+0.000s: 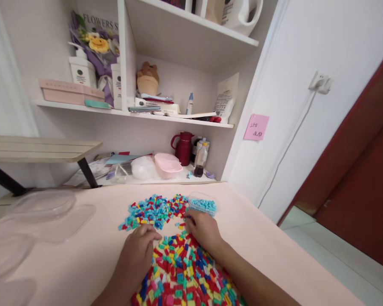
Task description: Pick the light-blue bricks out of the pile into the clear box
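Note:
A heap of small coloured bricks (181,272) in red, blue, yellow and turquoise lies spread over the pink table (274,255). My left hand (136,250) rests on the left edge of the heap with its fingers curled down onto the bricks. My right hand (201,228) lies on the far right part of the heap, fingertips pressed among the bricks. Just beyond my right hand stands a small clear tub (203,204) filled with turquoise bricks. What either hand holds, if anything, is hidden under the fingers.
Several clear plastic lids or trays (41,212) lie at the table's left side. Behind the table, white shelves (166,117) hold a red jug (182,148), bottles, a pink box (167,165) and papers. A wooden bench top (38,148) juts in at left.

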